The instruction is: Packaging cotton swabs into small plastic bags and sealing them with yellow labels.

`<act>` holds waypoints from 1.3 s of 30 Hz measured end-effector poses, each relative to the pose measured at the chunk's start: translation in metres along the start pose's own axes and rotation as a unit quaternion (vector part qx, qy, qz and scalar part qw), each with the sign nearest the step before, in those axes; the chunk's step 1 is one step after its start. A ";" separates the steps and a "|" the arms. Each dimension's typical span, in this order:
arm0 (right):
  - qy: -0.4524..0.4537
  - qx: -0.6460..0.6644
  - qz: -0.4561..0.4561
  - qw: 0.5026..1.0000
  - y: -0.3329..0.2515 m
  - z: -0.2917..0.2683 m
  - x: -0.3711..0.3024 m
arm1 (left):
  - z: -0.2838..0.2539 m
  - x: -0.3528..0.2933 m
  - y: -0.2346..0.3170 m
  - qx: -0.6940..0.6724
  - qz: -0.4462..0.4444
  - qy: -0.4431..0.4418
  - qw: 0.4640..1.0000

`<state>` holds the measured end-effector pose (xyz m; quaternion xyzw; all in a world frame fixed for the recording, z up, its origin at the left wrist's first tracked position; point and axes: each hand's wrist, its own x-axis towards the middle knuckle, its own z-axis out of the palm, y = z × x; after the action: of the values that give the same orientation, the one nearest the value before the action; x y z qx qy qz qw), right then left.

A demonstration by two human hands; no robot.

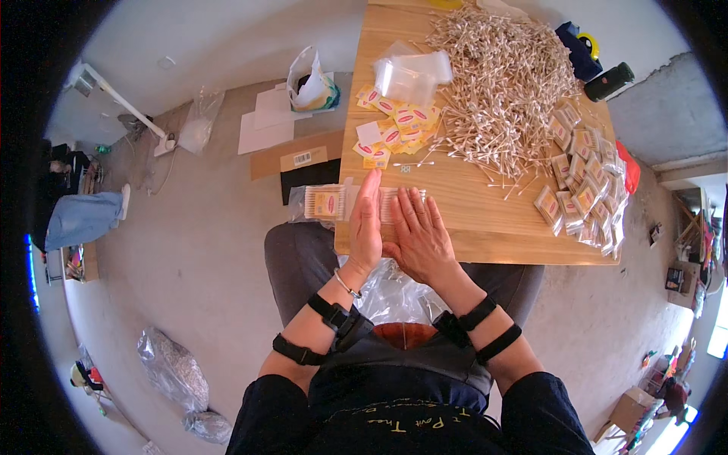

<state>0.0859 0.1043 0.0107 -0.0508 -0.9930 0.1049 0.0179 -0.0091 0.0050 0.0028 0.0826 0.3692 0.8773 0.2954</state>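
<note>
My left hand [366, 227] stands on its edge at the front left of the wooden table, fingers straight and together, holding nothing that I can see. Flat beside it lies my right hand [418, 233], fingers stretched out, over a row of cotton swabs [386, 205] that it partly covers. To the left of my left hand, a bag of cotton swabs [326, 203] with a yellow card juts past the table's left edge. Just beyond my fingertips are a few loose swabs [414, 164] and a spread of yellow and white cards [400, 129].
A large heap of loose cotton swabs [500, 91] covers the table's far side. Clear plastic bags [413, 78] lie at the far left. Filled swab packs [588, 182] pile up at the right edge, near a dark bottle [609, 82]. Clear plastic [394, 292] rests on my lap.
</note>
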 end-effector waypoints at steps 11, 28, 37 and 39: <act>0.233 0.468 0.120 0.844 0.021 0.008 0.023 | 0.000 0.002 -0.005 0.208 0.074 -0.020 0.975; 0.188 0.358 0.084 0.911 0.013 0.006 0.027 | -0.006 0.003 -0.006 0.252 0.088 -0.029 0.963; 0.273 0.606 0.148 0.732 0.005 0.008 0.030 | -0.008 0.004 -0.008 0.214 0.070 -0.040 0.973; 0.279 0.606 0.155 0.729 0.004 0.011 0.032 | -0.010 0.005 -0.010 0.230 0.068 -0.042 0.970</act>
<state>0.0536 0.1089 -0.0004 -0.2090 -0.6470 0.6672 0.3043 -0.0124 0.0073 -0.0115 0.2102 0.5421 0.7823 0.2235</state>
